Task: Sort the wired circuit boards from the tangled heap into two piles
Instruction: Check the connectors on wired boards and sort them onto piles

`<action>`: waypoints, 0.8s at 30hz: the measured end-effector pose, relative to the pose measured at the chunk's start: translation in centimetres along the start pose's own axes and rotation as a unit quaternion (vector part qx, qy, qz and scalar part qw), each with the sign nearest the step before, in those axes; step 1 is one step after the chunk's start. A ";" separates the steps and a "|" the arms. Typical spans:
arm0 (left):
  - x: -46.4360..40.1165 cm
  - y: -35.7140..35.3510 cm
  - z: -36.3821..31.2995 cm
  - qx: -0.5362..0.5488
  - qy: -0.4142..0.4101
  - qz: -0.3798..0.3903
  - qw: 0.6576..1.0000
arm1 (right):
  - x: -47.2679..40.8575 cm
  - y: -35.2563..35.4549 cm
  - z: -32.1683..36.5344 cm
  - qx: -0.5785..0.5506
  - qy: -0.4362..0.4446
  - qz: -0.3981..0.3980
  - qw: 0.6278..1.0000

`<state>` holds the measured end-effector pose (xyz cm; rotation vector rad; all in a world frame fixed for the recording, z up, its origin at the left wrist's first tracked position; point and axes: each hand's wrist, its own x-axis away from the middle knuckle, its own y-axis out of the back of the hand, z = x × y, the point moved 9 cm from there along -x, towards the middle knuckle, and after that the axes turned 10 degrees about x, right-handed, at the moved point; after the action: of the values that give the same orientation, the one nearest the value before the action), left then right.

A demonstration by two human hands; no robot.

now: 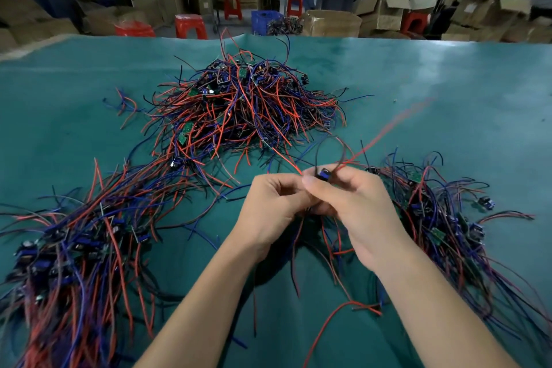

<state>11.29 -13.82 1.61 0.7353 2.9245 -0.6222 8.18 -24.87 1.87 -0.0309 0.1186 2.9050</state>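
Note:
A tangled heap of small green circuit boards with red, blue and black wires lies in the middle of the green table. One sorted pile spreads at the near left, another pile at the near right. My right hand pinches a small wired board with a blue part, held above the table between the piles. My left hand grips wires beside it, fingers curled. Red and black wires hang below both hands, and a blurred red wire streaks up to the right.
A single loose board lies right of the right pile. Beyond the table's far edge stand cardboard boxes, red stools, a blue crate and people working at benches.

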 end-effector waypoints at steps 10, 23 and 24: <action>-0.3 0.9 0.3 -0.082 0.001 -0.022 0.996 | -0.6 2.8 1.3 0.085 0.063 -0.047 0.993; -0.4 1.0 1.0 -0.196 0.015 -0.015 0.980 | 3.5 9.6 9.3 -0.055 0.240 -0.389 0.888; -0.4 1.1 0.7 -0.233 0.001 -0.024 0.972 | 3.5 8.6 10.9 -0.079 0.260 -0.377 0.885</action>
<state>12.14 -13.41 0.61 0.6038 2.9176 0.0717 2.65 -31.46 13.29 -0.7169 -0.0397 2.0502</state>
